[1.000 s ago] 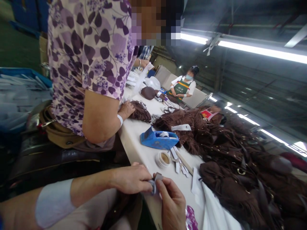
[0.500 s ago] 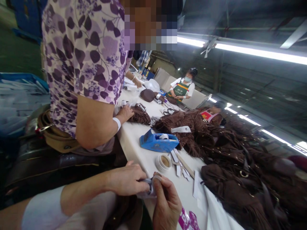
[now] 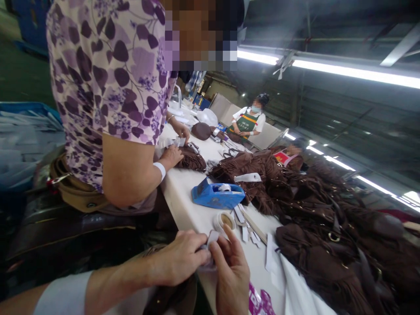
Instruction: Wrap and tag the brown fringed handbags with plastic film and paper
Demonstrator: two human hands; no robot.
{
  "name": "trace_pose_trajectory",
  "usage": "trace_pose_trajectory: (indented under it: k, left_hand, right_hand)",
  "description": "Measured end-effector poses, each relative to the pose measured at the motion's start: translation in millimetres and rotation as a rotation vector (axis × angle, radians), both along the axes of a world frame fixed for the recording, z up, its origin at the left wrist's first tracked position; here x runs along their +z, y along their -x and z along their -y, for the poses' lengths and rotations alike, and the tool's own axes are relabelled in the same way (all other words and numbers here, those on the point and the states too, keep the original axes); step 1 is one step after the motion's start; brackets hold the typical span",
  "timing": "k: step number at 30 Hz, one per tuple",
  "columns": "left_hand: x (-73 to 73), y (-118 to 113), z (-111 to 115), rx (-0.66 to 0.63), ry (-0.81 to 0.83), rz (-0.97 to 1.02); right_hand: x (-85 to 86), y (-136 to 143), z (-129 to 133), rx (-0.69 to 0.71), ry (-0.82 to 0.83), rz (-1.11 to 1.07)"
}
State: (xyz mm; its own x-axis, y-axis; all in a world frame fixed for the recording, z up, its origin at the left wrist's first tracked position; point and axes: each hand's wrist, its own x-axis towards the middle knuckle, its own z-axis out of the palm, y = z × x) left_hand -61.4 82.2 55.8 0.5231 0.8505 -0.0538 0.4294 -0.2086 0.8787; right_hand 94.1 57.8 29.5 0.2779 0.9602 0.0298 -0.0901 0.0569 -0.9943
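Note:
My left hand comes in from the left, its fingers closed on a small wrapped bundle at the table's edge. Thumb and fingers of my right hand pinch a white strip on that bundle, with the forefinger raised. What lies inside the wrapping is mostly hidden by my fingers. Below my hands a dark brown bag rests on my lap, partly covered by my left forearm. Just beyond my fingertips is a small round white tub with tan contents.
A blue tape dispenser stands on the white table, near loose white strips. Brown fringed bags are heaped to the right. At left, a co-worker in a floral shirt handles a fringed bag. Purple-printed plastic lies in front.
My right forefinger has lifted away, and the white strip now stands up between my hands. The co-worker's farther hand has come back to the fringed bag.

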Motion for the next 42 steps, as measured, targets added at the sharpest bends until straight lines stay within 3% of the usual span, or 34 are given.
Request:
trace_pose_trajectory:
  k: [4,8,12,15,21,26,29,33,35,42]
  left_hand:
    - [4.5,-1,6,-0.023,-0.092,-0.030]
    - [9.6,0,4,-0.085,-0.115,-0.030]
    - [7.7,3,-7,-0.151,0.064,0.022]
    - [3.8,3,-16,-0.253,0.223,0.155]
    - [-7.6,-4,-26,-0.282,0.274,0.090]
    - [-15.7,-10,-17,-0.279,0.219,0.068]
    - [-14.6,-11,-11,-0.229,0.176,0.103]
    - [-15.7,-15,-10,-0.176,0.354,0.235]
    - [-19.8,-17,-11,-0.180,0.373,0.250]
    - [-30.0,-16,-14,-0.222,0.377,0.280]
  right_hand:
    - [13.4,-7,7,0.127,0.090,0.138]
    - [16.4,-7,9,0.132,-0.027,0.276]
    - [13.5,-7,6,0.023,-0.266,0.521]
    - [15.2,-8,5,0.039,-0.339,0.593]
    - [24.9,-14,2,0.203,-0.152,0.660]
    - [23.2,-22,-1,0.307,0.016,0.592]
    - [22.7,-21,1,0.260,-0.122,0.703]
    - [19.2,-13,3,0.091,-0.455,0.928]
    - [15.8,-11,4,0.048,-0.540,0.961]
    - [21.2,-24,9,0.238,-0.493,0.988]
